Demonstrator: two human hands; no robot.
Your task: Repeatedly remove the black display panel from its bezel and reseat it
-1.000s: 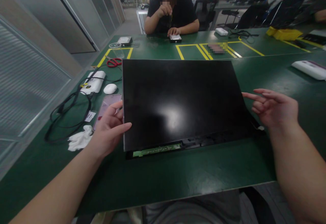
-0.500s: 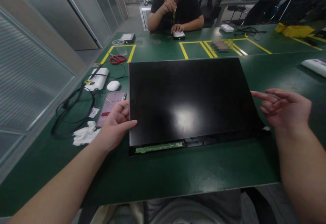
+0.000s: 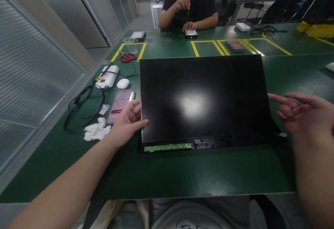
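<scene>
A large black display panel (image 3: 203,97) lies flat on the green table (image 3: 182,173), with a green circuit strip (image 3: 167,147) along its near edge. My left hand (image 3: 127,121) grips the panel's left edge, thumb on top and fingers curled at the side. My right hand (image 3: 305,114) hovers just off the panel's right edge, fingers spread apart and holding nothing; its index finger points toward the edge.
Left of the panel lie a phone (image 3: 120,101), a white mouse (image 3: 123,83), a white adapter (image 3: 106,76), a coiled black cable (image 3: 80,107), a crumpled white cloth (image 3: 96,131) and red scissors (image 3: 127,57). A person in black (image 3: 188,8) sits across the table.
My head has tilted, so everything sits further right and higher in view. Both hands keep their places at the panel's edges; the panel appears to stay put on the table.
</scene>
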